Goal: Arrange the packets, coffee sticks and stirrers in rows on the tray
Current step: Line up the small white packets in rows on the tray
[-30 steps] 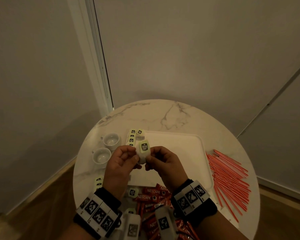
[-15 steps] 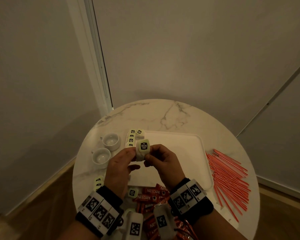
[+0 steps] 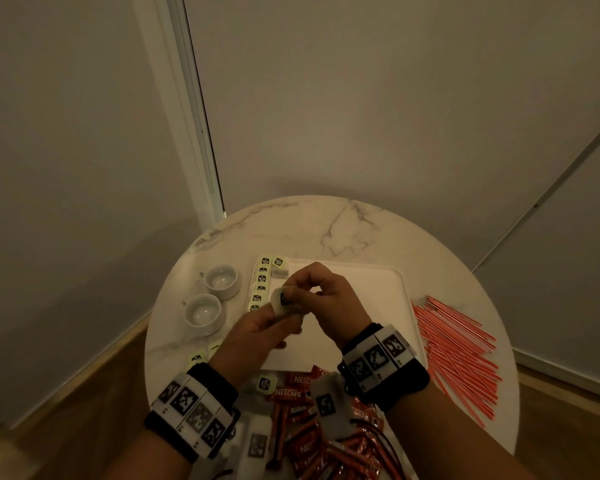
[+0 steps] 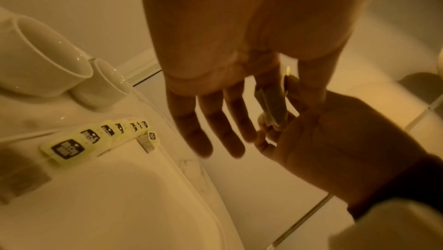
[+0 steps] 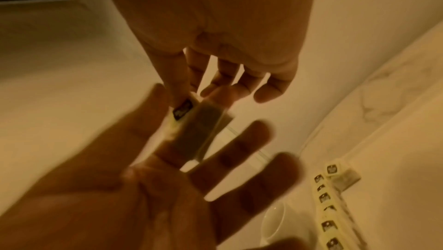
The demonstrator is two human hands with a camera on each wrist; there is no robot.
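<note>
I read step as packet row, mid-build; both hands above tray (image 3: 378, 289), sharing one packet (image 3: 284, 301); left hand (image 3: 257, 327) pinches it between thumb and forefinger, other fingers straight; right hand (image 3: 326, 292) pinches its far end with fingertips, rest loosely curled; row of packets (image 3: 261, 285) runs along tray's left edge, one more just beside row's far end; coffee sticks (image 3: 302, 420) heaped near edge, stirrers (image 3: 454, 351) right of tray, both untouched; next, I judge: one hand lets go, packet goes down in line with row, label up.

Marble, glaze and foil
Table (image 3: 343, 223) veined polished marble; cups (image 3: 221, 280) glossy white ceramic; tray (image 3: 371, 306) smooth matt white; sticks (image 3: 297, 441) shiny red foil.
</note>
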